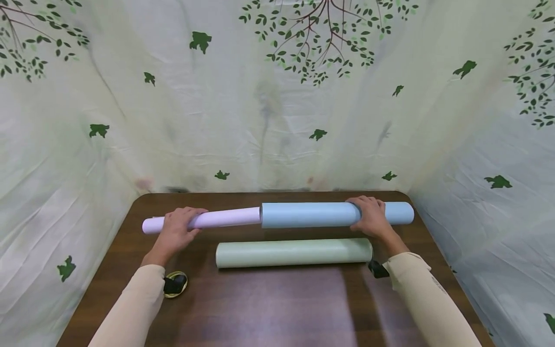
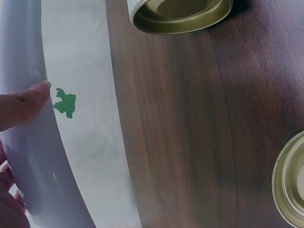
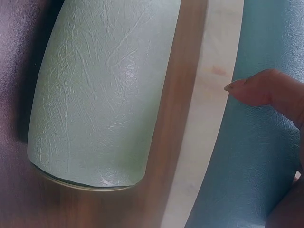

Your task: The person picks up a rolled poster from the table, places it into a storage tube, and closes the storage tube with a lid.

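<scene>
My left hand [image 1: 177, 226] grips a slim lilac paper roll [image 1: 230, 218], with the thumb along its near side in the left wrist view. The roll's right end meets the left mouth of a thicker light blue tube [image 1: 308, 215]; that end is hidden at the tube's rim. Around the blue tube's right part, my right hand [image 1: 371, 219] curls from above. Both are held in line, raised over the far part of the table. Nearer to me lies a pale green tube [image 1: 290, 253], whose gold metal rim shows in the left wrist view.
A round gold metal lid [image 2: 287, 185] lies on the brown wooden table [image 1: 269, 308] beside my left wrist. Black wrist mounts [image 1: 378, 269] hang below both sleeves. White cloth [image 1: 277, 144] with green leaf prints surrounds the table at the back and sides.
</scene>
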`<state>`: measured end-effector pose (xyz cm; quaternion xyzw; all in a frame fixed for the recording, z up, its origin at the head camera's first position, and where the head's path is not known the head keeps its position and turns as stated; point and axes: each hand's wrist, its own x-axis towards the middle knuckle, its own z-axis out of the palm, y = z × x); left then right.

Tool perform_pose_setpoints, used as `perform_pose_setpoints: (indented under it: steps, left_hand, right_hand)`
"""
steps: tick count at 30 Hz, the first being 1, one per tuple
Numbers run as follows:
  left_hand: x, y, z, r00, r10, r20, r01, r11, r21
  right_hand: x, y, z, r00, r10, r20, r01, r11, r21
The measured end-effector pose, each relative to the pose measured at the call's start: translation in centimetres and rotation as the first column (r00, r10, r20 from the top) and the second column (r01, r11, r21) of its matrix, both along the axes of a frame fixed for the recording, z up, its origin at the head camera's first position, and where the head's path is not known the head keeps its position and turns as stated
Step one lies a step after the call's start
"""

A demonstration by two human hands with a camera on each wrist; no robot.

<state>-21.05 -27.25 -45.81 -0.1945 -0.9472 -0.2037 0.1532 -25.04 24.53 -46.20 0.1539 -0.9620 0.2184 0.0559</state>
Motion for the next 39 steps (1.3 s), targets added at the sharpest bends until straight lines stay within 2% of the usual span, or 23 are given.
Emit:
perform_pose_setpoints:
  steps: [5, 10, 17, 24, 39]
  left_hand:
    - [0.3, 0.1, 0.2, 1.0, -0.011, -0.027, 0.011, 1.0, 0.012]
    - [0.7, 0.4, 0.4, 0.999, -0.02, -0.044, 0.021, 1.0, 0.016]
    - [0.9, 0.6, 0.4, 1.0, -0.02, -0.019, 0.02, 1.0, -0.006]
    - [1.3, 1.0, 0.4, 0.999, -0.023, -0.033, 0.023, 1.0, -0.007]
    - [1.7, 2.5, 0.8, 0.997, -0.066, -0.033, 0.065, 0.997, -0.036]
  right_hand:
    - [0.4, 0.0, 0.0, 0.999, 0.008, -0.032, -0.009, 1.0, -0.017]
    - [0.7, -0.1, 0.4, 1.0, 0.02, -0.024, -0.02, 1.0, -0.014]
    - [1.2, -0.3, 0.8, 0.999, 0.023, -0.028, -0.023, 1.0, -0.006]
    - [1.8, -0.6, 1.3, 0.998, 0.03, -0.053, -0.03, 1.0, -0.006]
    - [2.3, -0.8, 1.0, 0.997, 0.022, -0.07, -0.022, 1.0, 0.0]
